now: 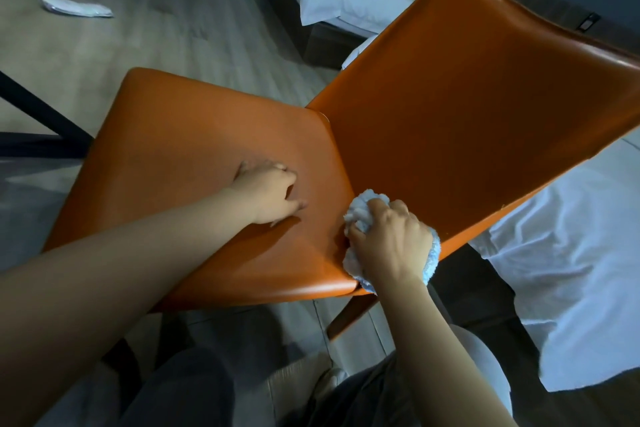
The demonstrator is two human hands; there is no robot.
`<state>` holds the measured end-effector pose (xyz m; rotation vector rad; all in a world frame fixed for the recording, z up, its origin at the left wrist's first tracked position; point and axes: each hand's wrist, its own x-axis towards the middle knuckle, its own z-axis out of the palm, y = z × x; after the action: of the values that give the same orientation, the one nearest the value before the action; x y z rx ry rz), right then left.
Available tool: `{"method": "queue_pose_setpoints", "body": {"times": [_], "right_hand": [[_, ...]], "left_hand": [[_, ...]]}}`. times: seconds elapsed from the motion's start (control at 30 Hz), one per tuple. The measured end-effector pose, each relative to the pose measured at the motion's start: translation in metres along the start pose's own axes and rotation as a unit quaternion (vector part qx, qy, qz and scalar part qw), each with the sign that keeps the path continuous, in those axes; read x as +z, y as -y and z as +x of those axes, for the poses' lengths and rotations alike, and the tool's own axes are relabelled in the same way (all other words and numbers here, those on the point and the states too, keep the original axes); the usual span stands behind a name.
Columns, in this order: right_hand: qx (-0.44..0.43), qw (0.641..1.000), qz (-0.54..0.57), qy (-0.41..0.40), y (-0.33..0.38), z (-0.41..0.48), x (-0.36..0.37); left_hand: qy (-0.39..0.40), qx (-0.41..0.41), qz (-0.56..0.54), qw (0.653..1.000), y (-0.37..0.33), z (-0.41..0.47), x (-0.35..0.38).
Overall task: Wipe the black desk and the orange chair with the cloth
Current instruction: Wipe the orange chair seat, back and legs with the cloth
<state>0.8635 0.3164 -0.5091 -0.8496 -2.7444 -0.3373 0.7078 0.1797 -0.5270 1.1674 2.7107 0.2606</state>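
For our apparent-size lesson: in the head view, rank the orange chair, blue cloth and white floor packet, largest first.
1. orange chair.
2. blue cloth and white packet: unranked; the right hand hides much of the cloth.

Wood floor (145,52), orange chair (214,135), perhaps white packet (74,7)

One orange chair (450,97). One cloth (362,206), in right grip (391,243). One left grip (270,194). One white packet (74,6), far beyond it.

Glossy smooth chair (450,114), fluffy cloth (363,210)
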Motion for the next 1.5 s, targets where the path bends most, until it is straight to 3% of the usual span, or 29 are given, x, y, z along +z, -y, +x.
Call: {"method": "queue_pose_setpoints", "body": {"times": [0.1,0.2,0.27,0.37,0.5,0.6,0.77,1.0,1.23,1.5], "right_hand": [[-0.007,0.992,0.127,0.006,-0.002,0.004,-0.008],[-0.005,0.957,0.287,-0.031,0.005,0.016,-0.02],[-0.02,0.943,0.328,-0.043,0.014,0.029,-0.021],[-0.046,0.949,0.309,-0.041,0.021,0.04,-0.007],[-0.034,0.961,0.27,0.043,0.014,0.027,0.019],[-0.023,0.945,0.31,0.106,0.004,0.018,0.019],[-0.122,0.919,0.354,0.127,-0.006,-0.009,-0.001],[-0.118,0.937,0.268,0.191,0.001,-0.008,0.017],[-0.086,0.973,0.203,0.073,0.009,0.017,0.038],[-0.068,0.942,0.329,-0.031,0.031,0.067,0.016]], "left_hand": [[-0.007,-0.001,-0.011,1.0,0.002,-0.01,-0.004],[-0.027,-0.021,-0.03,0.999,0.018,-0.019,-0.011],[-0.032,-0.049,-0.045,0.997,0.031,-0.026,-0.017],[-0.027,-0.083,-0.047,0.995,0.042,-0.037,-0.028],[-0.03,-0.102,-0.03,0.994,0.047,-0.043,-0.037],[-0.032,-0.1,-0.024,0.994,0.044,-0.042,-0.037],[-0.019,-0.09,-0.016,0.996,0.038,-0.046,-0.025],[-0.003,-0.106,-0.011,0.994,0.04,-0.059,-0.021],[-0.01,-0.126,-0.017,0.992,0.049,-0.073,-0.022],[-0.017,-0.173,-0.004,0.985,0.075,-0.079,-0.031]]}}
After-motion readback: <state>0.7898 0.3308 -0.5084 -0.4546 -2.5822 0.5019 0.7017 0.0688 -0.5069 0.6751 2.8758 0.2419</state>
